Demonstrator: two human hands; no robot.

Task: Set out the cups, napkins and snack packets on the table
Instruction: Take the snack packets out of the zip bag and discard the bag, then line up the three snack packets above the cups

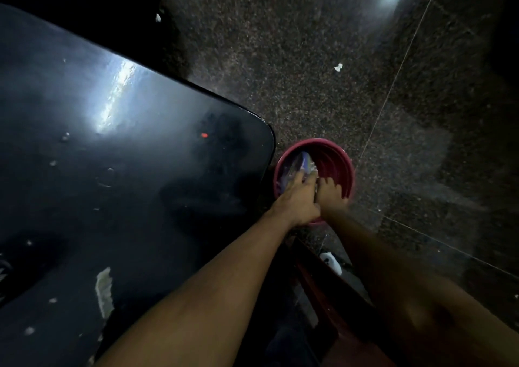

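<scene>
A red bucket (341, 167) stands on the floor just past the table's near right corner. Inside it lies a shiny packet with purple and silver wrapping (303, 163), against the left wall. Both my hands reach down into the bucket side by side. My left hand (300, 195) rests on the packet, its fingers closed over the packet's lower end. My right hand (331, 192) is beside it with curled fingers, and the dim light hides what those fingers touch. No cups or napkins show.
The dark glossy table (112, 184) fills the left, with small crumbs, a torn patch near its front edge and a red speck. Speckled dark stone floor (365, 85) lies right, with white paper scraps. A reddish chair edge (317, 279) sits below my arms.
</scene>
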